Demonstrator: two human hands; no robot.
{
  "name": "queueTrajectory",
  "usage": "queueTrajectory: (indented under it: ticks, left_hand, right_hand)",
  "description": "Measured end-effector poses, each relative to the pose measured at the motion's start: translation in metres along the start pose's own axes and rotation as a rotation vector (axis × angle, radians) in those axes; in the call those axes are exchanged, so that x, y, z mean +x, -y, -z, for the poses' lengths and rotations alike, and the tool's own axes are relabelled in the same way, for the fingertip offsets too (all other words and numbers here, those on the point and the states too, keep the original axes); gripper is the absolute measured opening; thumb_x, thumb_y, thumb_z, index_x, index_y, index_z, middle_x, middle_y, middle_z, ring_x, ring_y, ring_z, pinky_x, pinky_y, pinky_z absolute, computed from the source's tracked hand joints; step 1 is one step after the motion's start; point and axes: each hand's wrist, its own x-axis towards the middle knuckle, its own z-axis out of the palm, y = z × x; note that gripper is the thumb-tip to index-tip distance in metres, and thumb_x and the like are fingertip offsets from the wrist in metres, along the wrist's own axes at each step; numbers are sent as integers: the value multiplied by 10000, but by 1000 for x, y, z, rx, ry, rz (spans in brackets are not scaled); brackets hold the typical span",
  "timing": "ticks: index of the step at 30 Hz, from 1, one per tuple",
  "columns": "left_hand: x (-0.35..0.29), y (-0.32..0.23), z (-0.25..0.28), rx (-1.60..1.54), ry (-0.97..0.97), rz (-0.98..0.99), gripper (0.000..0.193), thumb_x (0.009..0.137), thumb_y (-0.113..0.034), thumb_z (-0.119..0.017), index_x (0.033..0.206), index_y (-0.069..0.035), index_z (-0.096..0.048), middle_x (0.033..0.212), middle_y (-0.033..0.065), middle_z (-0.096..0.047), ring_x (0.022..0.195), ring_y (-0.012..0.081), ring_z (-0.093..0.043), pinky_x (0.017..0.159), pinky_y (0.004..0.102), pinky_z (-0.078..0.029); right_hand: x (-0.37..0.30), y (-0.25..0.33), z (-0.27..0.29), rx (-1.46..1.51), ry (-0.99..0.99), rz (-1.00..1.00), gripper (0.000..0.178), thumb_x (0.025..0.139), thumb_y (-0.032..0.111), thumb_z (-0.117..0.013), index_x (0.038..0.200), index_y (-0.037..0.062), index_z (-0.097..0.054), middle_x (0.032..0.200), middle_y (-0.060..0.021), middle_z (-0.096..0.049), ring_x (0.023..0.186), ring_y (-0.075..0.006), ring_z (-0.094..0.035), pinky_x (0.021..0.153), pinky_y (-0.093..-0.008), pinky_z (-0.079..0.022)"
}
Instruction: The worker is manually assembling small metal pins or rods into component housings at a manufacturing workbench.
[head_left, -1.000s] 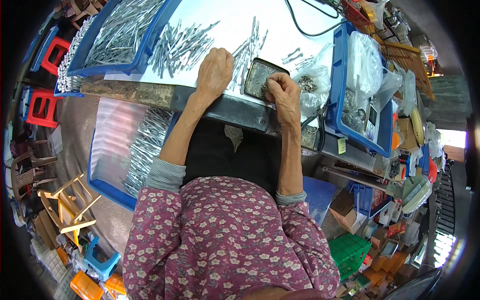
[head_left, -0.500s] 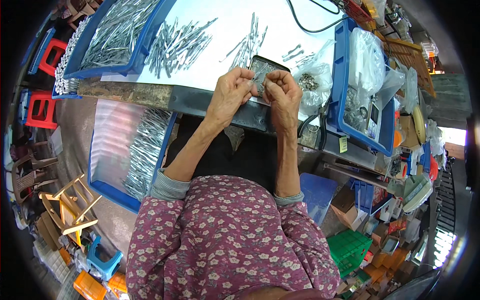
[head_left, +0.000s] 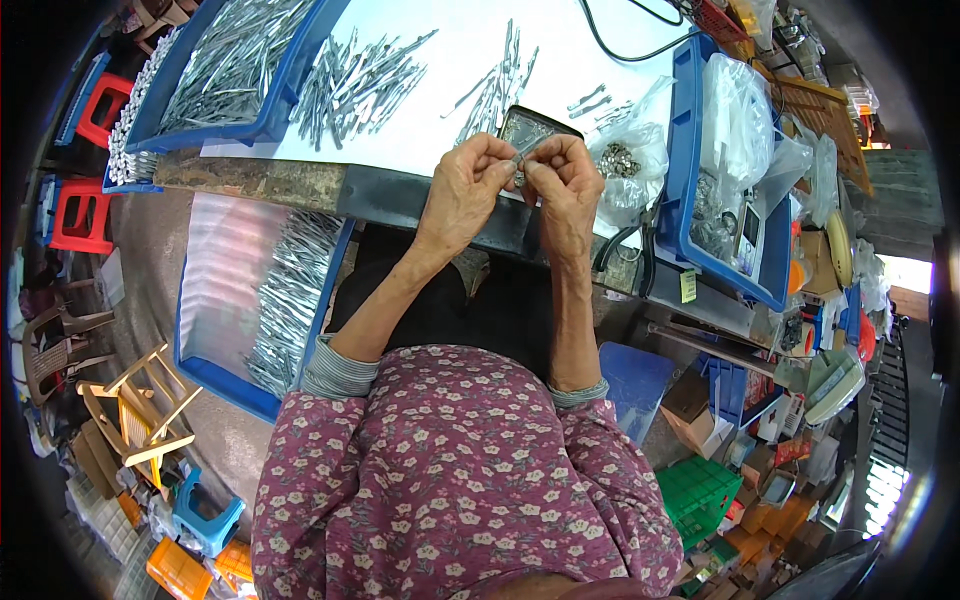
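My left hand (head_left: 466, 194) and my right hand (head_left: 567, 192) meet over the near edge of the table, both in a pinch. A thin silvery metal piece (head_left: 519, 156) shows between the left fingertips. Fingers hide whatever the right hand pinches. Right behind them is a small dark-rimmed tray (head_left: 546, 120) with tiny metal parts in it, partly covered by the fingers. Slim metal strips lie beyond it in a small pile (head_left: 500, 88) and, further left, a larger pile (head_left: 360, 88).
At the left stands a blue bin (head_left: 272, 125) full of metal strips; a lower blue tray (head_left: 228, 388) holds more. Rightward are a plastic bag of small round parts (head_left: 618, 162), black-handled pliers (head_left: 647, 258) and a blue crate (head_left: 676, 150) with clear bags. A black cable (head_left: 612, 52) crosses the back.
My hands have drawn closer together, and their fingertips now nearly touch. The right fingers have shifted slightly. The piles and bins stay where they were.
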Motion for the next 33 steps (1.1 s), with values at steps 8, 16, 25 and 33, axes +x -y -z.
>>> queueTrajectory:
  ticks: [8,16,25,33]
  left_hand:
    - [0,0,-1,110,-36,-76,98,829,-32,-545,912,19,-550,750,0,-561,662,37,-515,559,156,-402]
    - [-1,-4,0,140,-53,-83,75,810,-16,-549,875,21,-550,735,16,-557,643,57,-515,575,185,-428]
    - [-1,-3,5,6,-30,-68,62,790,4,-569,841,32,-549,705,28,-572,629,58,-532,579,183,-441]
    - [-1,-2,1,67,-84,-135,54,769,31,-569,819,39,-550,666,32,-579,589,56,-525,541,182,-431]
  right_hand:
    - [0,0,0,-66,11,15,99,757,-22,-528,824,16,-464,663,-3,-483,524,-35,-443,440,-168,-343]
    - [1,1,0,-100,17,23,101,760,-22,-537,818,16,-463,667,0,-493,522,-31,-439,436,-171,-346]
    - [1,-1,-1,-98,25,49,125,761,-46,-530,817,16,-438,733,-16,-494,602,-32,-463,511,-171,-390]
    - [2,-7,0,70,30,10,146,752,-45,-530,822,18,-419,725,-39,-494,550,-66,-463,462,-192,-383]
